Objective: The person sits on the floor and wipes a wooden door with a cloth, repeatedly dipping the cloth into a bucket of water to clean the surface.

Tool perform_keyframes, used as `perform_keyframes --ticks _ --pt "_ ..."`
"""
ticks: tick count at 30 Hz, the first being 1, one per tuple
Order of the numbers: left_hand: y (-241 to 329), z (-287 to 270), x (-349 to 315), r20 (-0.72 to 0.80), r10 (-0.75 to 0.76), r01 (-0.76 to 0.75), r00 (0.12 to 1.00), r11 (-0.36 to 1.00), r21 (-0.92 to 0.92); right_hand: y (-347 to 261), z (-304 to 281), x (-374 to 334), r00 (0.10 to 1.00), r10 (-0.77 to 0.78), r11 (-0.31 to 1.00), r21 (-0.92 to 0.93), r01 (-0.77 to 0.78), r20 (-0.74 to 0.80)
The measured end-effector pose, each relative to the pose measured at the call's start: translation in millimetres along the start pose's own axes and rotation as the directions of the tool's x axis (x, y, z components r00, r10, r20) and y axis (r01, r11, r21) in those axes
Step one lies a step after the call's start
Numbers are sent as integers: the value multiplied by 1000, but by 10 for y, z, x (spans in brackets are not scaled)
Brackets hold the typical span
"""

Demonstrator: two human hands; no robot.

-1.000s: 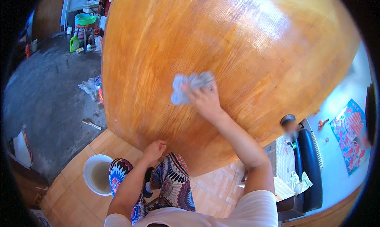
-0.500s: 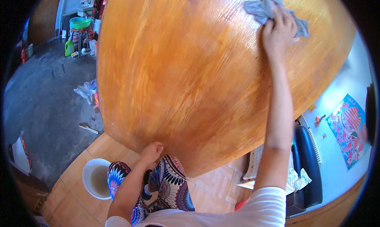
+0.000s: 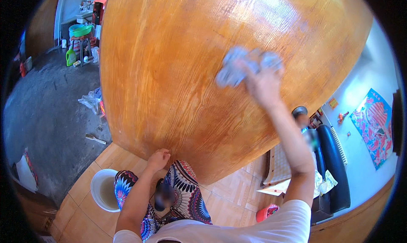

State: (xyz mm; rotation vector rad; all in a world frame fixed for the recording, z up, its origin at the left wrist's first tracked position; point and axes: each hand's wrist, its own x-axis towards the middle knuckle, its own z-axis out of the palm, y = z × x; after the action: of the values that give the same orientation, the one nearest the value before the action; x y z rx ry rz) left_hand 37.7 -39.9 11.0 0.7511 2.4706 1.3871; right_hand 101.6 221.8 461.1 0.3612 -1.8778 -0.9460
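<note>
A large glossy wooden door-like panel (image 3: 169,86) fills the middle of the view. My right hand (image 3: 265,86) presses a crumpled grey-blue cloth (image 3: 237,67) against its surface; both are smeared by motion. Wet shine shows on the wood above the cloth. My left hand (image 3: 159,159) is low down, above my knees at the panel's lower edge. Its fingers are curled in, with nothing visible in them.
A white bucket (image 3: 104,190) of cloudy water stands on the tiles beside my left knee. On the dark floor at left lie a brush (image 3: 95,138) and a plastic bag (image 3: 90,100). A black sofa (image 3: 333,166) is at right, with a red container (image 3: 266,212) nearer me.
My right hand has swept the cloth down and to the left across the panel. The left hand has stayed almost in place. The view has shifted slightly.
</note>
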Motion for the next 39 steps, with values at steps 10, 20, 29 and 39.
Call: perform_keyframes --ticks 10,20,29,39 --pt "23 77 -39 -54 61 -60 997 998 9 542 228 212 839 401 916 186 -356 -367" --pt "61 47 -73 -55 84 -82 995 996 46 -911 140 -1761 930 21 943 301 -140 368" --pt "-28 67 -16 -9 28 -28 1000 999 26 685 -129 -138 887 401 899 -86 -429 -226" --pt "-73 195 14 -12 96 -96 995 995 -19 -1519 156 -2535 923 211 955 133 -265 323"
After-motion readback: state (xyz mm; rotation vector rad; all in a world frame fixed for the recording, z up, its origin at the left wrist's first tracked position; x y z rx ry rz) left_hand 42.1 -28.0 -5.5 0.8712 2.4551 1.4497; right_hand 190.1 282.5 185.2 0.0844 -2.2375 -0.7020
